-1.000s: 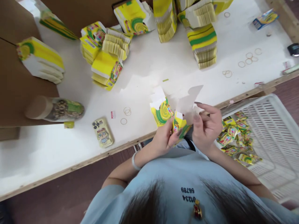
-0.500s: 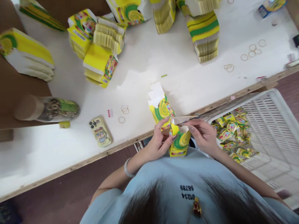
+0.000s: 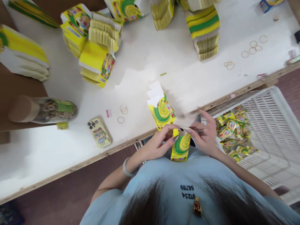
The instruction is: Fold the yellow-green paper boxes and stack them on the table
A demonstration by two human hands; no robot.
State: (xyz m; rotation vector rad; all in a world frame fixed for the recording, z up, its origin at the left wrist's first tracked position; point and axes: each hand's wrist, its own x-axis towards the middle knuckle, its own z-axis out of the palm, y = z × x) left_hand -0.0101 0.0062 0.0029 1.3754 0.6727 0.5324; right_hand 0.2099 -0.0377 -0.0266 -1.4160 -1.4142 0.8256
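1. I held the small yellow-green carton [image 3: 180, 146] upright against my chest, just off the near edge of the white table [image 3: 150, 59]. My left hand [image 3: 157, 144] was closed on its left side and top corner; my right hand [image 3: 206, 137] had fingertips pinched at the white top flap, the other fingers spread loose.
2. Risk, as I judged it: the flap could crease or miss its slot if the right fingers pushed it askew, since the thin card gives easily.
3. Risk: the carton hung over the gap between table and body, so a slack left grip would likely have dropped it to the floor.
4. A second open carton [image 3: 161, 109] stood on the table just beyond my hands, close to the edge; a forward sweep could have tipped it.
5. Open room: bare tabletop lay far of that carton. To the right sat the white crate [image 3: 269, 106] of sachets [image 3: 231, 131]; to the left, a phone [image 3: 99, 132] and rubber bands [image 3: 123, 110], well apart.
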